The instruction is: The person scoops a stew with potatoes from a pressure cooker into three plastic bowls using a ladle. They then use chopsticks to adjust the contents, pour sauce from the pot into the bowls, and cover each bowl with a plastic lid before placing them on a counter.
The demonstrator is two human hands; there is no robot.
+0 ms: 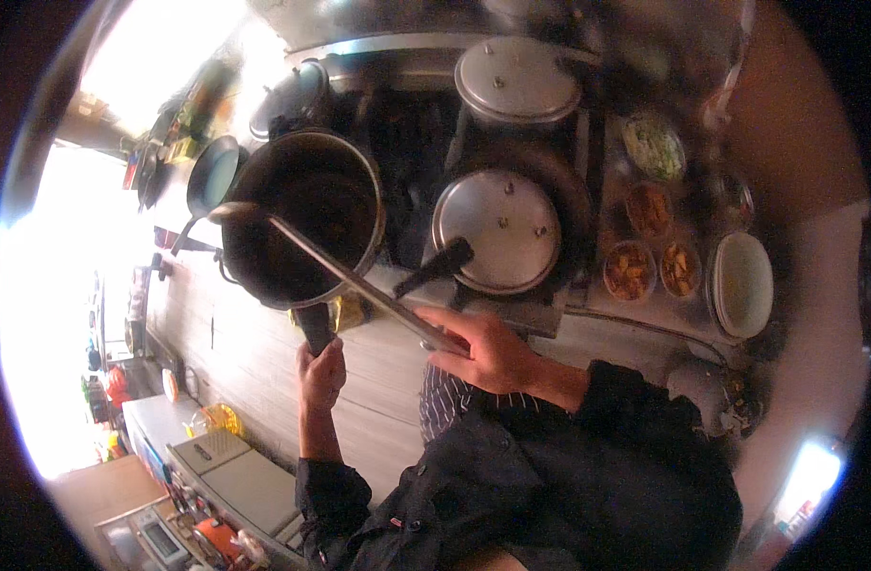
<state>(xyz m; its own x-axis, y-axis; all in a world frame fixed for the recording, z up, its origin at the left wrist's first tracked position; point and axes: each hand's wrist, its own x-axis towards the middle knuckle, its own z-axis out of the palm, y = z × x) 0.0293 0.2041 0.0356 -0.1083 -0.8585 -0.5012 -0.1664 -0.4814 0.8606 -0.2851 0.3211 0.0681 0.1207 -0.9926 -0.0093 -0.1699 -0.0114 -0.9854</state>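
My left hand [323, 375] grips the black handle of a deep metal pot [375, 207], which is tilted so that its dark inside shows. In my right hand [489, 350] is the long metal handle of a ladle [241, 212]; its bowl is over the pot's left rim. Just beyond my right hand, a pressure cooker with a silvery lid [503, 250] and a black handle sits on the stove. What the pot holds cannot be made out.
Another lidded pot [519, 89] stands at the back of the stove. On the right counter are bowls of cooked food [629, 271], chopped greens [653, 146] and stacked pale oval dishes [744, 285]. A frying pan [214, 175] lies left of the pot, and a chest appliance [246, 485] stands lower left.
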